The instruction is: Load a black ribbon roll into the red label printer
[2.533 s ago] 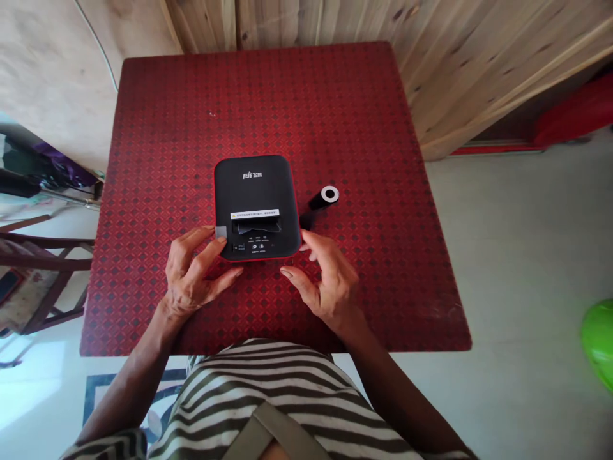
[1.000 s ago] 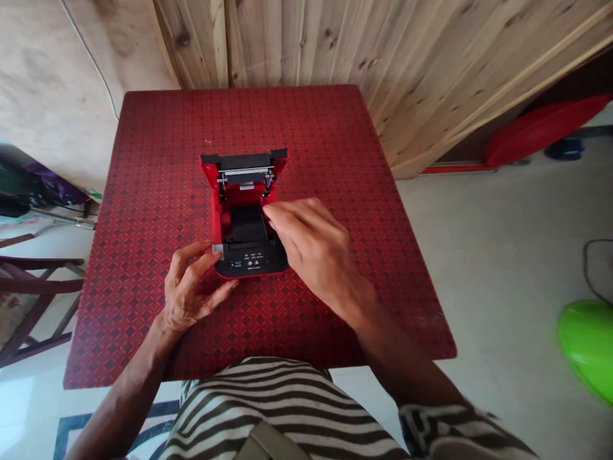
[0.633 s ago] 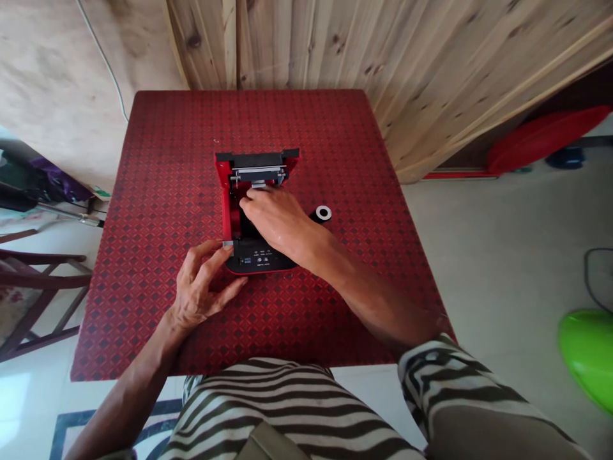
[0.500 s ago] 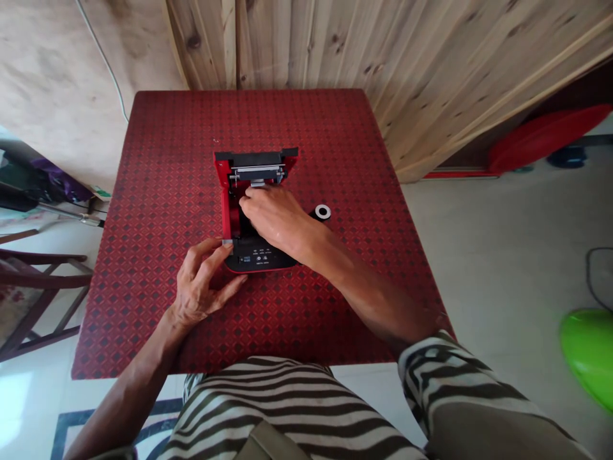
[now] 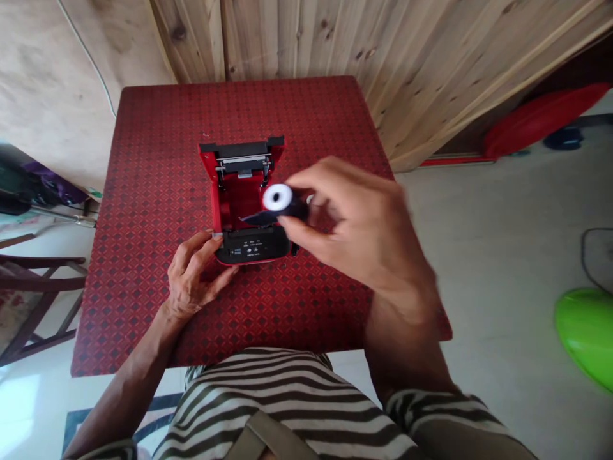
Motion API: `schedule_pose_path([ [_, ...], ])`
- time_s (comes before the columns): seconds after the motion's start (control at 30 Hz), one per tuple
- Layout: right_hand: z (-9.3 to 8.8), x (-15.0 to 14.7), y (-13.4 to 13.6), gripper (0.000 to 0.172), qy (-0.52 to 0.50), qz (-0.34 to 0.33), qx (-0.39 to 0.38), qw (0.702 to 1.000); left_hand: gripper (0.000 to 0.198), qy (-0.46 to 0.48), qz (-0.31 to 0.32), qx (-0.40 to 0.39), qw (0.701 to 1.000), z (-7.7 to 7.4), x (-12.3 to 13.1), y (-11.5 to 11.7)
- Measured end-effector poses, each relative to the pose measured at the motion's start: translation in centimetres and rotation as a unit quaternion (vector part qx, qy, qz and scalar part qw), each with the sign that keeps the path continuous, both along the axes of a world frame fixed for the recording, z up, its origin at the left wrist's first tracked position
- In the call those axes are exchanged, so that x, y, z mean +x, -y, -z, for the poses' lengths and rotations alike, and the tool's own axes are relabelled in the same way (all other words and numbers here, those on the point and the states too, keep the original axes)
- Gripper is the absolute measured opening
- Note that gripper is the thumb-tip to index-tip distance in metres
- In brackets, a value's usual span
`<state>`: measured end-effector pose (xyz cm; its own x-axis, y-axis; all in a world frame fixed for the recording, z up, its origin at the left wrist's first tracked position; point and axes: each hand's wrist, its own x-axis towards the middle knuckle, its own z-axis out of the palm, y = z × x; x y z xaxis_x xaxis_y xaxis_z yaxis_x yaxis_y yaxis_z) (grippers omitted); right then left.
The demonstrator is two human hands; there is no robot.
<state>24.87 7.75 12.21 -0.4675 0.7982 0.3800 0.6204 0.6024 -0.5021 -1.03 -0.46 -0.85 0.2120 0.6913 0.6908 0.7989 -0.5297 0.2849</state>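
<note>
Through the head view I have my right hand gripping a dark paper roll, thumb below and fingers above. The roll is blurred, its white ring-shaped end facing left toward the printer, over the right side of the open bay. A loose dark flap trails left from the roll across that bay. A pale rounded edge shows in the gap between my thumb and fingers; I can't tell what it belongs to.

My left hand is loosely spread, fingertips resting on a grey tab at the printer's front left corner, thumb apart from them near the front edge. The lid stands raised at the back, with metal rods visible under it. A black control panel spans the front.

The printer sits on a counter with a red diamond-patterned top. Beyond it rises a plank wall; a wooden chair is off to the left, and a bright green rounded object sits right.
</note>
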Motion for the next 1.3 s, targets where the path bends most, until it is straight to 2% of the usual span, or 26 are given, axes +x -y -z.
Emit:
schedule_pose_path([
  [0.1,1.6,4.9,1.5,0.025,-0.127,0.082,-0.072,0.986,0.075,0.001,-0.001,0.002,1.0,0.1,0.0,-0.1],
  [0.23,6.9,8.9,3.4,0.024,-0.162,0.186,-0.173,0.953,0.076,0.002,-0.003,0.002,1.0,0.2,0.0,-0.2],
  [0.33,10.3,9.1,4.7,0.022,-0.156,0.177,-0.249,0.939,0.077,0.005,-0.006,0.004,1.0,0.3,0.0,-0.2],
  [0.43,11.9,7.9,5.7,0.02,-0.143,0.135,-0.275,0.941,0.077,0.006,-0.006,0.01,1.0,0.4,0.0,-0.2],
  [0.57,11.8,7.4,6.0,0.019,-0.115,0.113,-0.268,0.95,0.077,0.005,0.0,0.015,1.0,0.3,-0.1,-0.3],
  [0.7,10.1,9.8,4.9,0.045,-0.126,0.083,-0.354,0.923,0.078,0.0,0.001,0.007,1.0,0.1,-0.1,-0.3],
  [0.73,9.7,10.6,4.3,0.045,-0.14,0.083,-0.364,0.917,0.078,-0.001,0.0,0.008,1.0,0.1,-0.1,-0.3],
  [0.8,9.5,11.6,2.3,0.035,-0.176,0.104,-0.335,0.92,0.08,-0.002,-0.002,0.009,1.0,0.2,-0.2,-0.3],
  [0.87,10.1,11.6,-0.3,0.027,-0.201,0.125,-0.271,0.933,0.08,0.001,-0.003,0.01,1.0,0.2,-0.2,-0.3],
  [1.03,13.6,8.7,-6.0,0.055,-0.141,0.053,-0.245,0.958,0.083,0.003,0.001,0.006,1.0,0.1,-0.2,-0.3],
  [1.17,14.8,7.5,-7.2,0.04,-0.126,0.015,-0.227,0.966,0.084,0.003,0.001,0.004,1.0,0.0,-0.1,-0.2],
  [1.23,14.6,7.5,-7.1,0.034,-0.139,0.012,-0.244,0.96,0.081,0.004,-0.001,0.004,1.0,0.0,-0.1,-0.2],
  [1.3,13.5,7.9,-6.5,0.034,-0.181,0.019,-0.26,0.948,0.079,0.004,-0.006,0.005,1.0,0.0,0.0,-0.2],
])
